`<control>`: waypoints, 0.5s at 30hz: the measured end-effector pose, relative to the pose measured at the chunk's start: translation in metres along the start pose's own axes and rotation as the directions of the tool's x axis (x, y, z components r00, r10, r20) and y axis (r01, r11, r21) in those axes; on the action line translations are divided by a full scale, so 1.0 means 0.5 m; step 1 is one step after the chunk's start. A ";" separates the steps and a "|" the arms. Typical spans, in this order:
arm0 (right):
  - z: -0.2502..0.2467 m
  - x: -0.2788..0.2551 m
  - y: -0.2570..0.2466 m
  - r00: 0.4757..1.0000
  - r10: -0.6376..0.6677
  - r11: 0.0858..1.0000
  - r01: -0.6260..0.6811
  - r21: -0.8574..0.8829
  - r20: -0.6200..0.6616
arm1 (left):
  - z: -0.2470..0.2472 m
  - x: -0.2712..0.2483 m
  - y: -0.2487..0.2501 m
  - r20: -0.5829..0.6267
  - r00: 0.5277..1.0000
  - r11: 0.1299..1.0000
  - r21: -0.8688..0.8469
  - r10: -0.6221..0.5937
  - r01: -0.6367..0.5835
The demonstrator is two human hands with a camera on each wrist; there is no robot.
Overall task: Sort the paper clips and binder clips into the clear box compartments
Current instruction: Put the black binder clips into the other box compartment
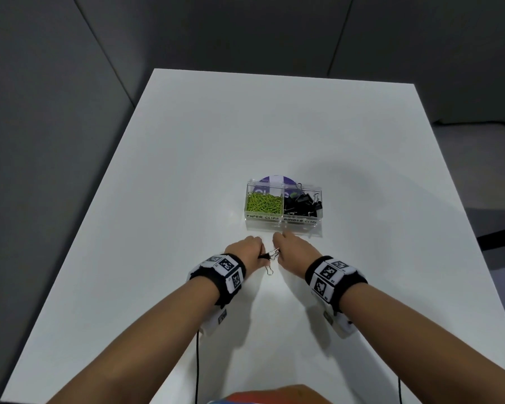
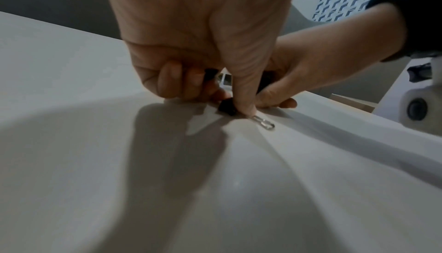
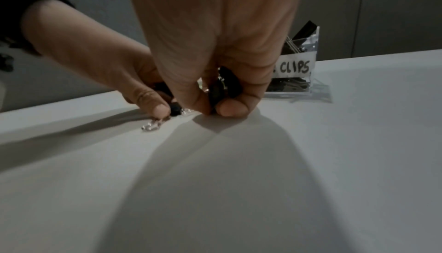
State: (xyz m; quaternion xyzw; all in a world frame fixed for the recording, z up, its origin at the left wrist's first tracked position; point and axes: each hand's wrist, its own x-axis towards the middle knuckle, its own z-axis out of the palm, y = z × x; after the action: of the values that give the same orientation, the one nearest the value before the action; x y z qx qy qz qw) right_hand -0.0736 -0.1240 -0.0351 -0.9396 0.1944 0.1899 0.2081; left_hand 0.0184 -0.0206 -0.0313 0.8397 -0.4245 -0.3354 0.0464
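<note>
White desk [image 1: 187,170], clear box [image 1: 283,221], both hands [image 1: 274,252] low at clips in front of it
Clear box, two compartments: green paper clips [image 1: 264,203] in the left one marked PAPER CLIPS, black binder clips [image 1: 302,204] in the right one marked BINDER CLIPS. Left hand [image 1: 245,247]: thumb and fingers pinching a small black binder clip [image 2: 227,108] on the desk, its wire handle [image 2: 264,122] lying flat. Right hand [image 1: 293,249]: fingers curled round another black binder clip [image 3: 216,91], fingertips touching the desk. The hands are just beside each other, near the box front
</note>
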 end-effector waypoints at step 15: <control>-0.005 -0.043 0.029 0.999 0.027 0.976 -0.020 -0.215 0.028 | -0.028 -0.011 -0.015 0.163 0.962 0.854 0.443 0.220 -0.271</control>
State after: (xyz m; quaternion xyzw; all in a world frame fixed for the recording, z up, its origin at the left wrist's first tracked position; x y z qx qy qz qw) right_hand -0.0977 -0.1313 -0.0282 -0.9512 0.1806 0.2267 0.1060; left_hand 0.0299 -0.0148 -0.0202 0.7463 -0.5974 -0.2605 -0.1349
